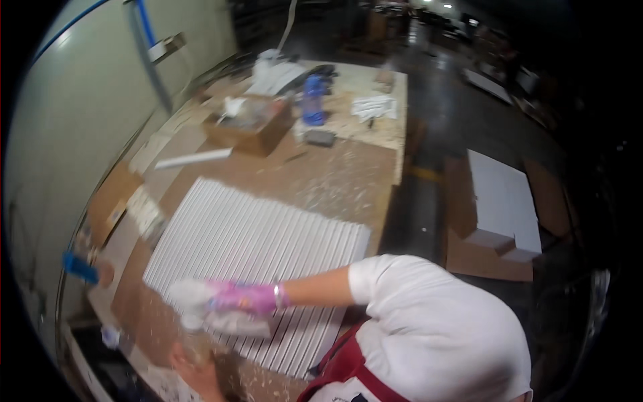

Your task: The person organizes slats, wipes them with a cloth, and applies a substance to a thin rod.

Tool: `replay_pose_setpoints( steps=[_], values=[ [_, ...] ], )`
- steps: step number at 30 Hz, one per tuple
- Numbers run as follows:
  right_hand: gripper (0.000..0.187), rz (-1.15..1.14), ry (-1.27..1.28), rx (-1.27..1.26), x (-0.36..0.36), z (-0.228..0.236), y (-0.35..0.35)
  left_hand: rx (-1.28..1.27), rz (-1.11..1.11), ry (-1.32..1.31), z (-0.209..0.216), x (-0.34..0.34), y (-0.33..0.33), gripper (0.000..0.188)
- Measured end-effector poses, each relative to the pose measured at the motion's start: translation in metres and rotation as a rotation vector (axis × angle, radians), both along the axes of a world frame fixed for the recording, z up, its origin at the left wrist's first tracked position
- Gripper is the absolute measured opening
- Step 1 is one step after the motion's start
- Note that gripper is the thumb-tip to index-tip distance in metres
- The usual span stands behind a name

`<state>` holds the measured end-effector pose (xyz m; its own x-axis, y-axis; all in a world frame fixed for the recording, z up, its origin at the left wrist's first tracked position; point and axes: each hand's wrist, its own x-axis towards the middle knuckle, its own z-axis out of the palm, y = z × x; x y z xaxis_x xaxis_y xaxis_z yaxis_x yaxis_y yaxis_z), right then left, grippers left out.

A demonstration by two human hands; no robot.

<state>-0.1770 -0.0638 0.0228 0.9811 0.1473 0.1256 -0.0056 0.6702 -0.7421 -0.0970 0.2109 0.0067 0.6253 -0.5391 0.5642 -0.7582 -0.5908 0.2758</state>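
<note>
A ribbed white panel (261, 234), made of many narrow parallel strips, lies on the brown-covered workbench (341, 171). Over its near left part, my right hand (246, 297) wears a pink patterned glove and is closed on a white cloth (244, 325). Part of the cloth bunches up beyond the fingers and is blurred. Just below it, my bare left hand (194, 370) is wrapped round a see-through bottle (195, 345) with a pale top. The bottle's top meets the cloth in the picture; whether they touch I cannot tell.
Toward the back stand a cardboard box (251, 130) of wrapped items, a blue bottle (313, 100) and a grey block (320, 138). A white strip (194, 159) lies left of them. A blue-handled tool (82, 268) sits at the left edge. White boxes (502, 201) stand right of the bench.
</note>
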Motion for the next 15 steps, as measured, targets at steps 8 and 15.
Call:
replay_pose_setpoints(
  steps=[8,15],
  values=[
    [0.05,0.547,-0.302,0.577,0.003,-0.112,0.004,0.395,-0.195,-0.119,0.053,-0.044,-0.045,0.047],
    [0.054,0.156,-0.013,0.329,-0.044,0.019,0.003,0.517,0.092,-0.104,0.084,-0.046,-0.02,0.062]
  ],
)
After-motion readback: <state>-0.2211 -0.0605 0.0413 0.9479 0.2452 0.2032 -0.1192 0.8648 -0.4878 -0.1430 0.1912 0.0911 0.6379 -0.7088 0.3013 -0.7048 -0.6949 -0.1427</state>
